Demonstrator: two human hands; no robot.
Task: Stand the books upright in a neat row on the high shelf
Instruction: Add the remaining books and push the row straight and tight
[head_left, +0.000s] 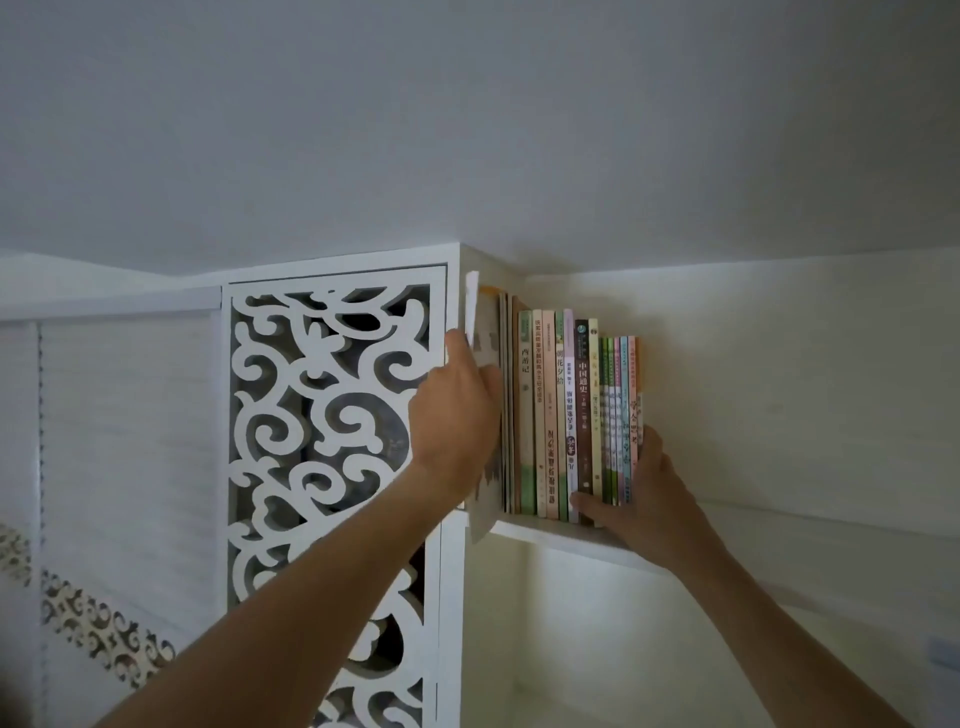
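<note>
The wall (779, 374) behind everything is plain, matte and pale. At nine o'clock from the books stands the cabinet door (332, 415), a white panel cut through with curling scrollwork, dark behind the openings. The high shelf (550, 535) is a smooth white board running off toward three o'clock, and it carries the row of books (571, 415): thin paperbacks, spines outward, upright and packed tight, tall ones toward nine o'clock and the shorter green and pink ones toward three.

I judge the row nearly done; what remains is seating the end book. My left hand (457, 415) grips the large, pale book (485, 353) at the nine o'clock end, fingers curled round its edge, pushing it in beside the cabinet's side wall; its lower corner hangs out past the shelf's front edge. My right hand (649, 499) lies against the three o'clock end, fingers straight along the last cover and thumb across the spine bottoms, bracing the row so nothing topples while I press inward.
</note>
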